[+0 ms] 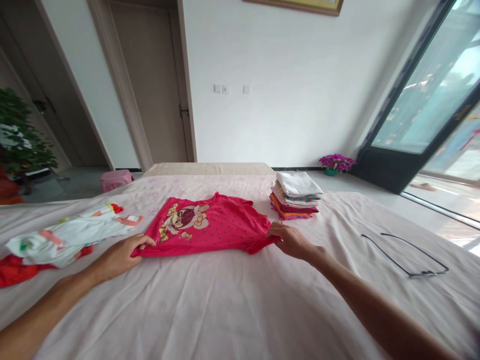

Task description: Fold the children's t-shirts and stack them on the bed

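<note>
A red child's T-shirt [225, 222] with a cartoon print and dark dots lies spread sideways on the sheet-covered bed. Its printed bottom end points left and its neck and sleeves point right. My left hand [125, 254] pinches the near corner at the hem. At the other end, my right hand [290, 240] grips the fabric by a sleeve, fingers closed. The near edge is drawn fairly straight between both hands. Just beyond my right hand stands a stack of folded clothes [298, 197], with a white piece on top.
Loose white and red clothes [86, 232] lie crumpled at the left. Black-framed glasses [408, 257] rest on the pale sheet [225, 310] at the right. Past the bed are a pink stool [116, 179], purple flowers [336, 162] in a green pot and a glass door [408, 110].
</note>
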The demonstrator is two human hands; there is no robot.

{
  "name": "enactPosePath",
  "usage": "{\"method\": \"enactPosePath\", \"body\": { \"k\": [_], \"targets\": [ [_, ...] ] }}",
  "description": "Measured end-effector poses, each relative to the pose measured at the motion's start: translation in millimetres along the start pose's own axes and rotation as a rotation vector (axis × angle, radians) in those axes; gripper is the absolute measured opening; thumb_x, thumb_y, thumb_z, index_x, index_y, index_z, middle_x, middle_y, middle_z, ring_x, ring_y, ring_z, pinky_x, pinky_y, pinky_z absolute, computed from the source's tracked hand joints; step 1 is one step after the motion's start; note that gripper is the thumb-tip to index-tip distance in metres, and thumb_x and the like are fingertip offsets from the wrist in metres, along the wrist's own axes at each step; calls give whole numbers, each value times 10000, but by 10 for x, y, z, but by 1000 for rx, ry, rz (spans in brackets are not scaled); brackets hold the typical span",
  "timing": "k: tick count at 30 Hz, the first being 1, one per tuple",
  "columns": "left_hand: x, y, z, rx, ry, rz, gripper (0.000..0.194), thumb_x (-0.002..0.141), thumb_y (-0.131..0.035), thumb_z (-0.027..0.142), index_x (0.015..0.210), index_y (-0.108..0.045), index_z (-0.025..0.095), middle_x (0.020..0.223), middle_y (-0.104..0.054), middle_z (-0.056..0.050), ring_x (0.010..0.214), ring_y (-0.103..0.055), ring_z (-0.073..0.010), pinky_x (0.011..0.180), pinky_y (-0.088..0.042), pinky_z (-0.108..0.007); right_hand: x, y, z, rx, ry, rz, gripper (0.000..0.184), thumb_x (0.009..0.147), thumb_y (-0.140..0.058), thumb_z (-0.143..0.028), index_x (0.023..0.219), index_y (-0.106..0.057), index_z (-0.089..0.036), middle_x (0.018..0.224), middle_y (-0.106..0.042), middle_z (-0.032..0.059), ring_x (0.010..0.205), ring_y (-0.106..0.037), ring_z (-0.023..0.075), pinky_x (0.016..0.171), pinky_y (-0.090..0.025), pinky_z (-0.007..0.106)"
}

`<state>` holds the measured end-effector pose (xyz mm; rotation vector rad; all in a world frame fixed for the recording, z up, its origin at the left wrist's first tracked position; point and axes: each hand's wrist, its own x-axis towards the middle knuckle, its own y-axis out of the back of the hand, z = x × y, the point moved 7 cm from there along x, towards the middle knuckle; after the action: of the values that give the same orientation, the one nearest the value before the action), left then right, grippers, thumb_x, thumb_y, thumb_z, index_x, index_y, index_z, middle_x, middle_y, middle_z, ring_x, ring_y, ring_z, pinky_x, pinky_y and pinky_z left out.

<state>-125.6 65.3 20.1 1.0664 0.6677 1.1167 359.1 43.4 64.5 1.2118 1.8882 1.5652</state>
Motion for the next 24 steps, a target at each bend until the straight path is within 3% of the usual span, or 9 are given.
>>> {"method": "enactPosePath", "body": {
  "k": [5,8,11,13,15,19,24],
  "targets": [
    [-229,-12,-68,46,18,-86,292,551,-448,139,785,-596,232,780,-609,25,740,-556,-185,695,-391,-270,-161,27,-87,80,-11,-127,322,674,-473,-5,819,-690,-193,851,-672,7,772,-586,125,698,-401,214],
    [-408,-154,-196,41,84,-276,171,576,-500,175,717,-569,244,660,-555,49,634,-488,-171,586,-307,-275,-286,-68,-78,216,-74,-380,302,687,-533,-52,877,-724,-188,849,-703,6,743,-608,129,664,-418,212],
    [-501,-255,-343,-27,163,-496,152,598,-588,234,743,-620,264,608,-547,63,587,-451,-161,536,-232,-273,-308,-146,-23,453,-140,-608,248,771,-627,-204,990,-740,-178,869,-726,23,779,-649,153,670,-459,220],
    [-430,-245,-397,-83,219,-562,122,636,-654,327,736,-645,257,610,-577,57,589,-462,-158,536,-238,-267,-131,-127,127,558,-218,-538,284,845,-615,-352,1010,-736,-155,852,-723,44,778,-657,162,669,-476,232],
    [-224,-187,-370,-122,239,-523,226,696,-662,460,706,-643,235,624,-606,40,603,-488,-161,551,-269,-264,167,-99,353,563,-304,-351,368,892,-561,-443,998,-733,-135,811,-713,58,738,-651,162,650,-480,241],
    [363,-76,-140,-125,195,-243,393,792,-539,593,763,-659,220,701,-664,2,678,-583,-194,609,-370,-271,847,-95,732,267,-394,-19,281,891,-551,-307,1022,-743,-149,886,-733,66,819,-660,186,723,-492,267],
    [808,-111,-46,39,268,59,356,764,-554,477,991,-690,239,1028,-732,-48,965,-667,-237,801,-463,-278,1433,-205,973,-29,-559,102,374,908,-498,-257,1235,-668,-188,1196,-692,109,1092,-624,240,896,-469,307]
  ]
}}
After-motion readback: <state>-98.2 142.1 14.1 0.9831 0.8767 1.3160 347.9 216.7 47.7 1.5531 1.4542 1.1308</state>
